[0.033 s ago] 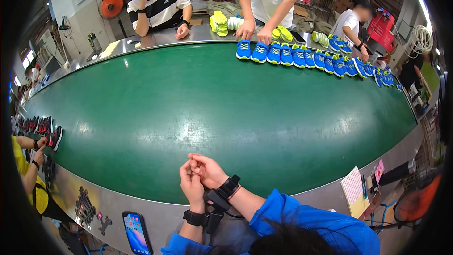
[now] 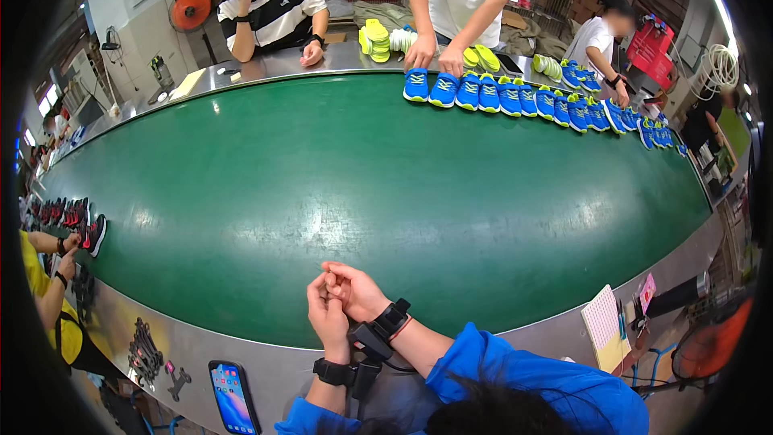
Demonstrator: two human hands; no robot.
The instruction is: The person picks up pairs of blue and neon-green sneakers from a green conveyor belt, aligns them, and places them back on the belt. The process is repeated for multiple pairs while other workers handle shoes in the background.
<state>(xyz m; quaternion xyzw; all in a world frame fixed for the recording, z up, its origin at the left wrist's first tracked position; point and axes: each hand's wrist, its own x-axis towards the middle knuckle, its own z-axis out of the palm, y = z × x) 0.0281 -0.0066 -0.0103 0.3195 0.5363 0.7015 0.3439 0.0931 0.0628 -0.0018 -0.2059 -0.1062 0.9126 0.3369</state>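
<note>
Green conveyor belt [image 2: 362, 169] is stretching beyond the left hand [image 2: 328, 322] and right hand [image 2: 364, 293], whose loosely closed fingers are touching each other.

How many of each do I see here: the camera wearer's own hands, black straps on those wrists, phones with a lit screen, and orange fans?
Hands: 2, the left hand and right hand
Black wrist straps: 2, the left strap and right strap
Lit phone: 1
Orange fans: 2, the upper-left fan and lower-right fan
Total: 7
</note>
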